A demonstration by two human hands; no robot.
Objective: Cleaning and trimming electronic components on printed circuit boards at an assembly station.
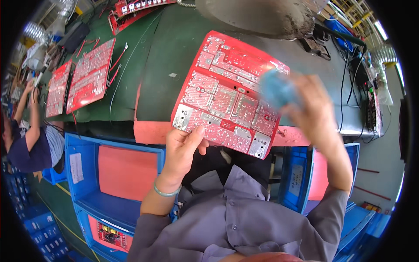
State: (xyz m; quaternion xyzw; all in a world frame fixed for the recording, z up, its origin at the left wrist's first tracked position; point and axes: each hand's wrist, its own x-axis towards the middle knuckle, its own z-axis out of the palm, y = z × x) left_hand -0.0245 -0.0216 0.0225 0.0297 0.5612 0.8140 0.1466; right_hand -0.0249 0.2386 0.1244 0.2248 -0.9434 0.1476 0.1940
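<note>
A large red circuit board (224,115) with silvery solder areas is tilted up over the near edge of the green bench. My left hand (185,150) grips its lower left edge, thumb on the soldered face. At the board's right side, my right hand (312,107) is smeared by motion, closed around a blue cloth-like wad (277,89). The wad overlaps the board's upper right part; whether it touches the surface I cannot tell.
More red boards (91,74) with wires lie on the bench at left. A grey metal hood (257,17) hangs at the back. Blue bins (113,196) with pink lining stand below the edge. Black cables (349,83) run at right. Another person (32,139) works at far left.
</note>
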